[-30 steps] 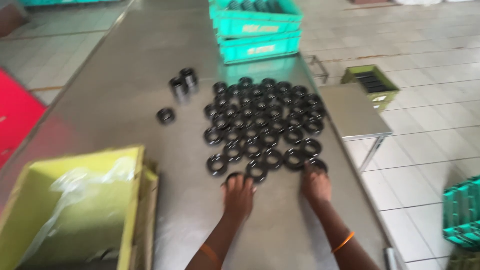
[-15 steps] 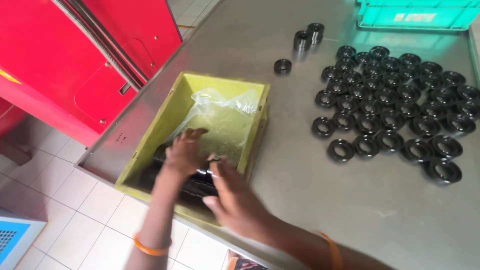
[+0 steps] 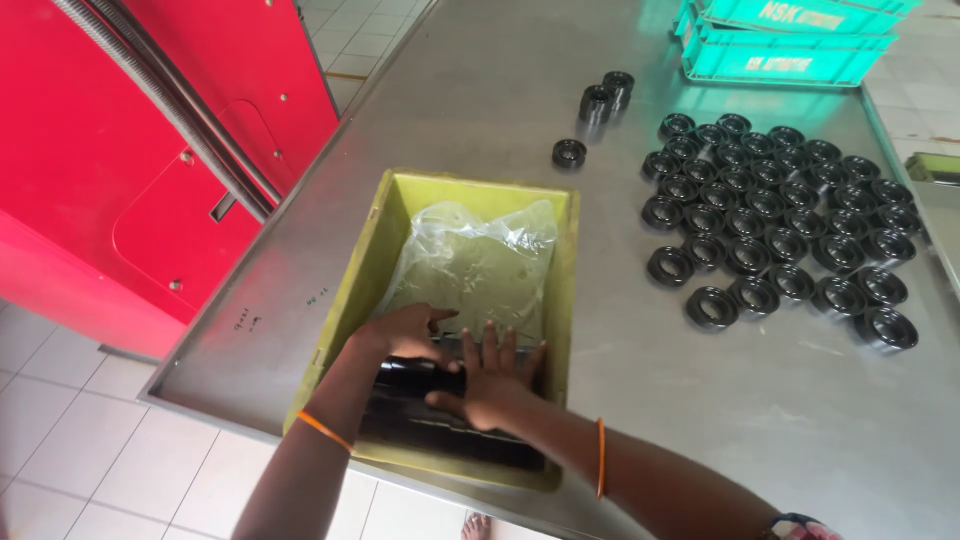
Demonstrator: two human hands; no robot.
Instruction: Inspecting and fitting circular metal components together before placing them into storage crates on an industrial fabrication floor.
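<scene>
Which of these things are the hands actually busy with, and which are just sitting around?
In use:
left hand
right hand
black parts under both hands
yellow bin holding them
plastic liner in the bin

Lying about:
black rings spread on the table
small ring stacks
single ring
teal crates
red cabinet

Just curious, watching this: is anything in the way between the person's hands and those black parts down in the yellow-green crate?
Nothing visible. The left hand and right hand already rest on the black stacked parts in the yellow-green plastic crate; the clear plastic liner lies behind them.
</scene>
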